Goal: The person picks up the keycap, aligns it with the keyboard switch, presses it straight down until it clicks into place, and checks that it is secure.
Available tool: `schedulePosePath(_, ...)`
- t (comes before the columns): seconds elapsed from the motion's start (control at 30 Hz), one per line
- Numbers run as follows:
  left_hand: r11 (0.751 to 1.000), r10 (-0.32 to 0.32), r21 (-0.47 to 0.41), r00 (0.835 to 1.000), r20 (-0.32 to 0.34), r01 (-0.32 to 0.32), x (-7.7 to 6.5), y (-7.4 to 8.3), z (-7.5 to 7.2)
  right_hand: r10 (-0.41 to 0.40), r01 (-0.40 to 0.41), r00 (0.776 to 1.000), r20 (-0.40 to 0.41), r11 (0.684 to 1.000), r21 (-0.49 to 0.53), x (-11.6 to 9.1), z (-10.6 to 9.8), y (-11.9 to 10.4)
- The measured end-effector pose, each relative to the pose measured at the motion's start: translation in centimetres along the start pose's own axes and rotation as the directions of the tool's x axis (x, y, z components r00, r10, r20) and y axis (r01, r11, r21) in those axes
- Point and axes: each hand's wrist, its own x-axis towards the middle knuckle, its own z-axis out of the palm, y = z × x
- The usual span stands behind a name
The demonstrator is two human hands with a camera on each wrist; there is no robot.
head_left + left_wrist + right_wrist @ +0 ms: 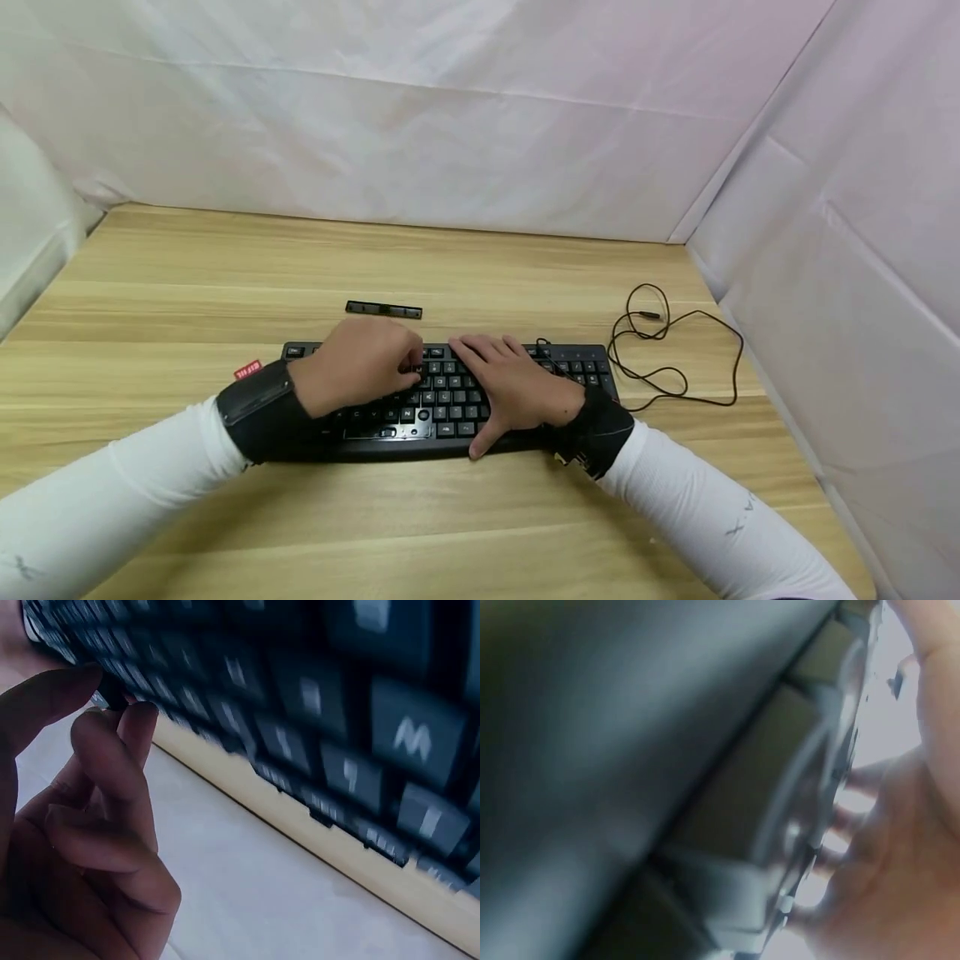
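A black computer keyboard (382, 450) lies on the wooden table under both hands. In its front row a long slot (390, 432) is bare, without a key on it. My left hand (363, 364) is over the middle of the keyboard; in the left wrist view its thumb and fingertips pinch a small black keycap (112, 691) close to the key rows. With fingers spread, my right hand (517, 390) rests on the right part of the keyboard, thumb at the front edge. The right wrist view shows blurred keys (742, 772) beside the palm.
Behind the keyboard lies a long black bar (384, 310), shaped like a space bar. A thin black cable (701, 313) is loosely looped on the table at the right. White cloth walls (420, 150) stand behind the table and at both sides.
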Motion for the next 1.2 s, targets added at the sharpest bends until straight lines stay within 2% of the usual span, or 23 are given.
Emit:
schedulePosePath(0.13,0.999,0.033,-0.006,0.999,0.001,-0.033,-1.0,0.8,0.4,-0.010,0.010,1.000,-0.006,1.000,0.008,-0.1,-0.1,0.1)
schedulePosePath(0.53,0.997,0.071,0.001,0.997,-0.015,-0.071,-2.2,2.5,0.9,-0.042,0.042,0.999,-0.031,0.999,0.001,-0.2,-0.2,0.2)
schedulePosePath(0.77,0.987,0.129,0.104,0.989,-0.067,-0.122,-2.9,3.3,1.5,-0.058,0.058,0.998,-0.040,0.998,0.005,-0.1,-0.2,0.2)
schedulePosePath(0.93,0.976,0.146,0.173,0.985,-0.086,-0.130,-3.0,3.6,2.1,-0.052,0.052,0.997,-0.050,0.999,-0.004,-0.2,-0.1,0.3)
schedulePosePath(1.2,0.943,0.178,0.292,0.983,-0.043,-0.158,-3.0,4.6,2.1,-0.045,0.045,0.998,-0.033,0.999,0.007,-0.2,0.0,0.2)
